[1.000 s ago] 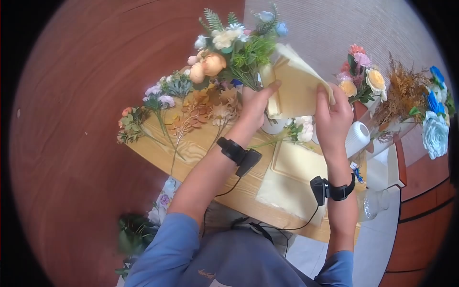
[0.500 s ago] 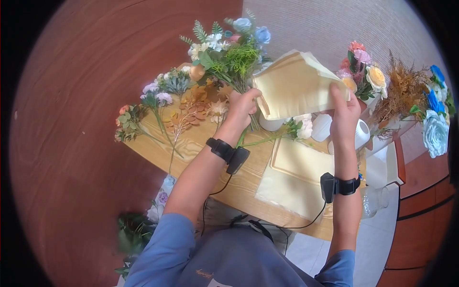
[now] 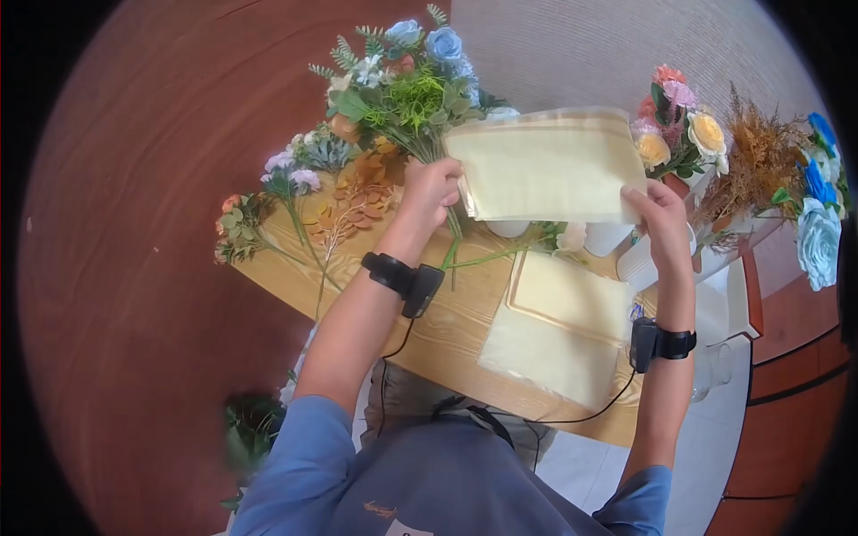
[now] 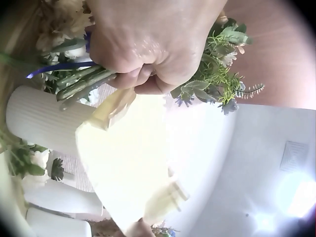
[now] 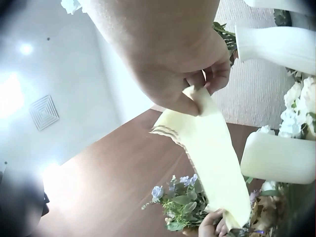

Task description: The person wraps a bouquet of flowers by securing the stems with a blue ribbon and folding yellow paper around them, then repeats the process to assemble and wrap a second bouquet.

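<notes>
Held upright over the table, a bouquet (image 3: 407, 98) of blue and white flowers with green leaves has its stems in the left hand (image 3: 429, 192). That hand also pinches the near edge of a cream wrapping sheet (image 3: 550, 170). The right hand (image 3: 661, 219) pinches the sheet's lower right corner between thumb and fingers, stretching it out flat. In the left wrist view, green stems (image 4: 81, 84) stick out of the curled left hand (image 4: 153, 44). The right wrist view shows the right hand (image 5: 177, 74) gripping the sheet (image 5: 212, 153).
More cream sheets (image 3: 563, 330) lie on the wooden table (image 3: 420, 335). Loose flower stems and orange leaves (image 3: 353, 210) are at the left. White vases (image 3: 636, 263) stand behind the right hand. Pink and yellow flowers (image 3: 706, 134), dried brown stems (image 3: 746, 170) and blue flowers (image 3: 818, 241) are at the right.
The sheet has gone from folded and bent to spread wide between the hands. The right hand has moved right and down; the left hand and bouquet have shifted left.
</notes>
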Demonstrator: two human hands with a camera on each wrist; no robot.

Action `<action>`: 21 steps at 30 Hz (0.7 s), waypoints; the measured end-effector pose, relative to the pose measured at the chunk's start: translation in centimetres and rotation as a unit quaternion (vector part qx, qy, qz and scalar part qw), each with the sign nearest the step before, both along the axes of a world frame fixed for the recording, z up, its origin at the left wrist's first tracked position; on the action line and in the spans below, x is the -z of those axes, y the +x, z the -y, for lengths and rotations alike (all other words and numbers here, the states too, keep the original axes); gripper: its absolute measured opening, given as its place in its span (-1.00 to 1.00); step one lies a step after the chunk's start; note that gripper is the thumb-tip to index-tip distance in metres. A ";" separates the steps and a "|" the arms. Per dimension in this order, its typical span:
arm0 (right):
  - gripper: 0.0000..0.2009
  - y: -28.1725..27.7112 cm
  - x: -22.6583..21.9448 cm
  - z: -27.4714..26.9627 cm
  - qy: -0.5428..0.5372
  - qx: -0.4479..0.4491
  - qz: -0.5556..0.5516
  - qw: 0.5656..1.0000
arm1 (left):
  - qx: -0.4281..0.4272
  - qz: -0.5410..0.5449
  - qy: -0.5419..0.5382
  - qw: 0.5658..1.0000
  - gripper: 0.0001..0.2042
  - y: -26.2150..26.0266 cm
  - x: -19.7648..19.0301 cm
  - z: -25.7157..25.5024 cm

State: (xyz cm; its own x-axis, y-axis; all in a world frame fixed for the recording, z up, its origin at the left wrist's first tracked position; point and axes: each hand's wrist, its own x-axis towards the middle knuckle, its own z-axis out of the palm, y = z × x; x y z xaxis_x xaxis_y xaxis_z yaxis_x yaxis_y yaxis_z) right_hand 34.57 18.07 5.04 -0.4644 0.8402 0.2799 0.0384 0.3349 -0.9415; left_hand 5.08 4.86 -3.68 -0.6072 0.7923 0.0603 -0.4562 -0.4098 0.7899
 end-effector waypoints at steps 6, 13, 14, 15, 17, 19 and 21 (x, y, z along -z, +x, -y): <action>-0.79 1.0 -0.3 0.1 -0.011 -0.034 0.172 0.984 | 0.032 -0.016 -0.010 0.999 -0.84 -0.5 0.0 0.7; -0.83 1.4 0.6 -1.1 0.038 -0.065 0.176 0.982 | 0.090 -0.032 -0.032 0.995 -0.86 -0.3 -0.4 1.7; -0.83 1.6 0.5 -1.0 -0.006 -0.085 0.153 0.985 | 0.091 -0.040 -0.034 0.995 -0.88 -0.7 -0.2 1.7; -0.84 1.9 0.5 -0.9 -0.014 -0.098 0.159 0.982 | 0.086 -0.039 -0.043 0.995 -0.89 -0.8 -0.5 2.0; -0.84 2.0 0.5 -0.2 -0.033 -0.103 0.150 0.983 | 0.078 -0.040 -0.051 0.995 -0.89 -0.7 -1.1 2.2; -0.83 1.8 0.5 0.8 -0.052 -0.110 0.142 0.982 | 0.044 -0.050 -0.057 0.996 -0.84 -1.3 -0.8 1.9; -0.77 1.5 0.4 1.7 -0.079 -0.127 0.093 0.984 | 0.045 -0.047 -0.057 0.996 -0.84 -1.6 -0.5 2.1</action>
